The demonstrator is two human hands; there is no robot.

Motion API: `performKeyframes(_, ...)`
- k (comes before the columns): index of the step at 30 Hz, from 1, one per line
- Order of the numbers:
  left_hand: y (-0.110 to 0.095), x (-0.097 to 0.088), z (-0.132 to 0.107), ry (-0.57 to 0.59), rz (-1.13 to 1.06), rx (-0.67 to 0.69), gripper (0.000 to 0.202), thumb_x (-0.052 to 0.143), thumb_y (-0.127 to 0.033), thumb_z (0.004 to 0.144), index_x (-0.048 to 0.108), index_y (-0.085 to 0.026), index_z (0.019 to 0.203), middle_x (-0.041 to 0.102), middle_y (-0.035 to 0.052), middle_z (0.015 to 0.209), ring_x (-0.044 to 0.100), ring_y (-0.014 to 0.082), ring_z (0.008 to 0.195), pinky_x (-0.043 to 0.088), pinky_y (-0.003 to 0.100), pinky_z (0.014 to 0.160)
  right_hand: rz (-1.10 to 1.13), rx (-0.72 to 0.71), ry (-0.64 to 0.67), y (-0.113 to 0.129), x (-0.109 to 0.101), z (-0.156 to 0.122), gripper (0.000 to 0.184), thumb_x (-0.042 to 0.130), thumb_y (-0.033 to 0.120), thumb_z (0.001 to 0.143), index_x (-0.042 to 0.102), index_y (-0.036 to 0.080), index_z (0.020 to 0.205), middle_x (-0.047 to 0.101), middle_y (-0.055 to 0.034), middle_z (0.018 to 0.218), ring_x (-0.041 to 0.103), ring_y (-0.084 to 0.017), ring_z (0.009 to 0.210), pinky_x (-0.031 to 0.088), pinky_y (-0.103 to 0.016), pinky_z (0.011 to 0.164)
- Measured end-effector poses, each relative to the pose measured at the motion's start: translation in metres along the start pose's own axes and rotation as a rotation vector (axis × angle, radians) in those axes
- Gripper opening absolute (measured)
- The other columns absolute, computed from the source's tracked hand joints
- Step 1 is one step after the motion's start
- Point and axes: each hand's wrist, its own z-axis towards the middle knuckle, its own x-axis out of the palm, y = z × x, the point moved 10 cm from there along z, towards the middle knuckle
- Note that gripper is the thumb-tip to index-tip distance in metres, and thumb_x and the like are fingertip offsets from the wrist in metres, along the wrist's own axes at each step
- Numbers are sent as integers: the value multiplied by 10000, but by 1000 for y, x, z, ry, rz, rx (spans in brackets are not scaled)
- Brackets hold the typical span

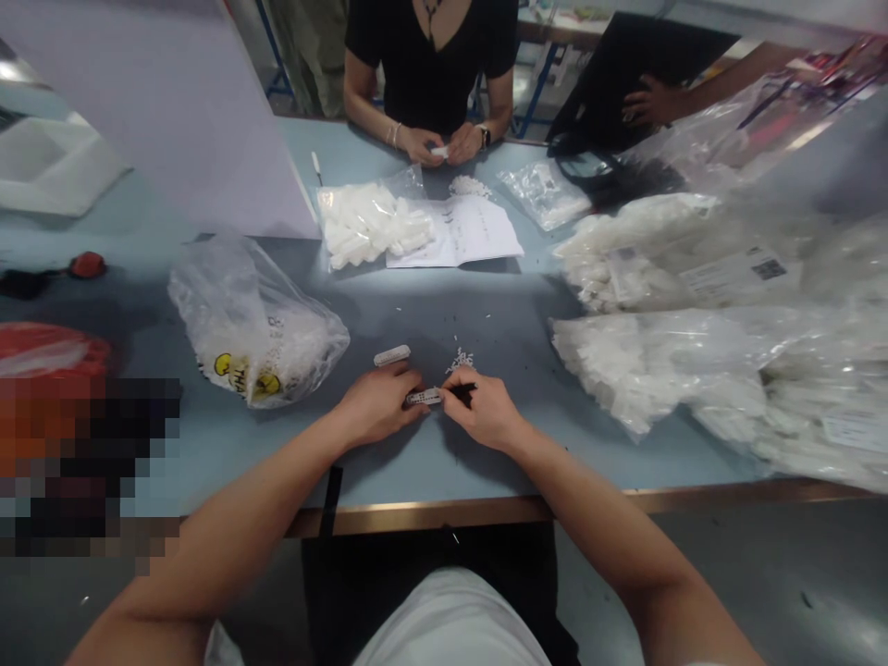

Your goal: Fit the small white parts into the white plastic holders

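My left hand [385,405] is closed on a small, narrow white plastic piece [425,397] with dark markings or slots along its face. At the right end of that piece is my right hand [482,407], its fingers pinched round a short black tool [466,392] whose kind I cannot make out. Just beyond my left hand lies a similar white plastic piece [392,355]. A little pile of tiny white parts [461,359] rests on the table beyond my right fingers.
A clear bag of white parts [291,356] stands left of my hands. Large plastic bags [645,370] crowd the right side. Across the blue table [444,467], another person's hands [444,148] hold a white piece, behind papers [478,231] and a bag of white pieces [364,222].
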Motion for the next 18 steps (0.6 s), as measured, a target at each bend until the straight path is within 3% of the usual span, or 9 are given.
performKeyframes(9, 1, 1, -1, -15, -15, 6, 198, 539, -373, 821, 601, -206, 906, 594, 54, 906, 589, 217, 829, 445, 306, 691, 104, 52, -70, -9, -9, -1, 135, 585, 329, 784, 605, 204, 737, 585, 28, 588, 496, -93, 502, 377, -215, 526)
performKeyframes(18, 0, 1, -1, -22, -15, 20, 206, 526, -383, 832, 596, -200, 892, 587, 59, 901, 591, 224, 841, 449, 317, 711, 106, 48, -67, -6, -8, 1, 126, 581, 317, 790, 615, 206, 741, 607, 17, 626, 541, -108, 563, 393, -223, 564)
